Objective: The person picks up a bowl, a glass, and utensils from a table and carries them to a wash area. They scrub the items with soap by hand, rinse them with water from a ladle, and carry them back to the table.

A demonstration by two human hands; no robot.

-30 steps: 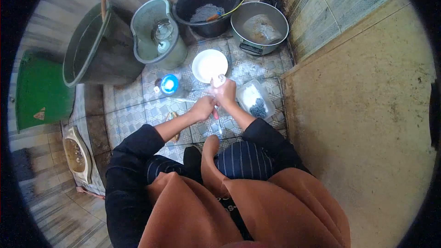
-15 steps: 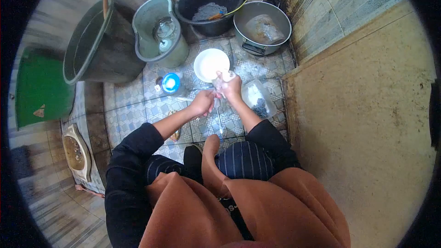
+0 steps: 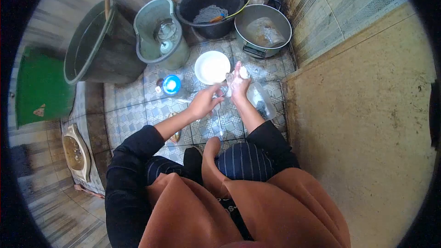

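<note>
My right hand (image 3: 240,87) is closed around a whitish, foamy-looking thing (image 3: 244,72) whose kind I cannot make out. Something clear and shiny shows beside its fingers. My left hand (image 3: 203,103) hangs just to the left, fingers apart, apparently holding nothing. A white bowl (image 3: 212,67) stands on the tiles beyond both hands. Right of my right wrist lies a clear plastic container (image 3: 262,101) with dark stuff in it. A jar with a blue lid (image 3: 172,85) stands left of the bowl.
Along the back stand a big grey tub (image 3: 121,59), a grey-green bucket (image 3: 181,55), a black bucket (image 3: 209,30) with a yellow handle, and a metal pot (image 3: 262,51) holding water and a bag. A stained board wall (image 3: 358,124) rises on the right.
My right hand has moved slightly up and right with the whitish thing. My left hand has come apart from it, and its fingers have spread.
</note>
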